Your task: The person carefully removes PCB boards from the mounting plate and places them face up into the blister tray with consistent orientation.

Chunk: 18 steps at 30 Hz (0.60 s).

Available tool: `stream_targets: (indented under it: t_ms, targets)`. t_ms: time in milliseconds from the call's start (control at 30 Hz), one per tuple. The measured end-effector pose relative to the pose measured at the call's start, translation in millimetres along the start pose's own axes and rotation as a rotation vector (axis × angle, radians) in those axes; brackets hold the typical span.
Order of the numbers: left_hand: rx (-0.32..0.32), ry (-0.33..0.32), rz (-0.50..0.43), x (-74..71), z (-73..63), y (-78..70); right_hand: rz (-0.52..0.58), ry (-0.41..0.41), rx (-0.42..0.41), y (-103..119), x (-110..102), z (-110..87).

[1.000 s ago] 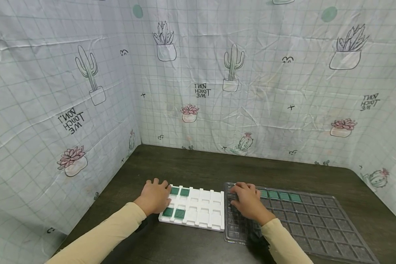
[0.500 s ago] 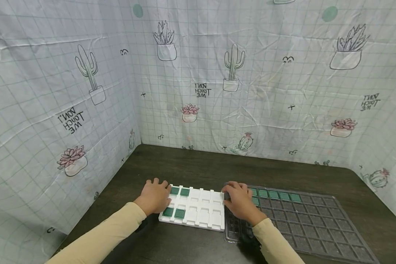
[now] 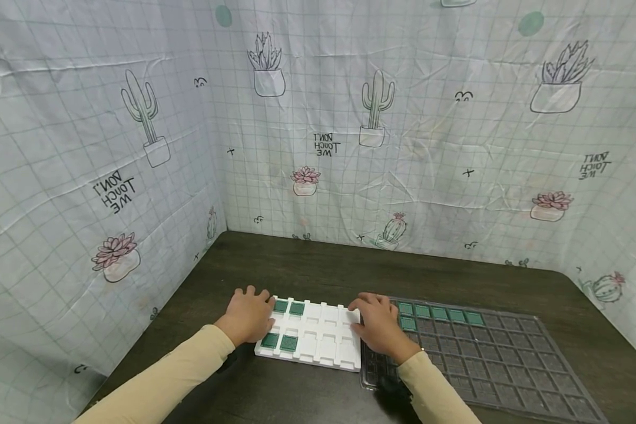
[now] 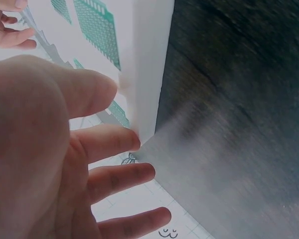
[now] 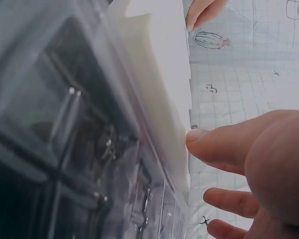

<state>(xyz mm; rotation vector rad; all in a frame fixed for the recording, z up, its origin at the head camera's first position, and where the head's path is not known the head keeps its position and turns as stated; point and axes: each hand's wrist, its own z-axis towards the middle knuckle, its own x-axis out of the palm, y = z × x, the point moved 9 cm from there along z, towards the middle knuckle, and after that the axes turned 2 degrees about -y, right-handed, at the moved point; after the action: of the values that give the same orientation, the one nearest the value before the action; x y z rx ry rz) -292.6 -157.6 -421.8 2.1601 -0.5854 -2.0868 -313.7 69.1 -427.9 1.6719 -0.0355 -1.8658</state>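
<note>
In the head view a white tray (image 3: 311, 355) with shallow pockets lies on the table, several green square chips (image 3: 289, 343) in its left pockets. My left hand (image 3: 247, 315) rests at its left end; in the left wrist view the thumb (image 4: 92, 92) and index finger touch the tray's edge, other fingers extended. My right hand (image 3: 377, 324) hovers over the right end of the white tray and the adjoining clear tray's left edge. In the right wrist view its thumb (image 5: 214, 144) is forward, the index finger mostly behind it. Whether a chip is pinched there is hidden.
A clear plastic compartment tray (image 3: 500, 368) lies against the white tray's right side, with several green chips (image 3: 439, 312) along its far row and one (image 3: 408, 324) in the row nearer me. A patterned cloth (image 3: 424, 147) stands behind the dark table (image 3: 291, 253).
My right hand has shifted left from over the clear tray to the white tray's right end, uncovering chips at the clear tray's left. My left hand has stayed in place.
</note>
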Motion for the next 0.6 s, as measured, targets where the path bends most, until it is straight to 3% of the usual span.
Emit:
stream_targets:
  t_ms: [600]
  targets:
    - [-0.001, 0.008, 0.002, 1.5, 1.9, -0.7, 0.043, 0.006, -0.033, 14.6, 8.8, 6.1]
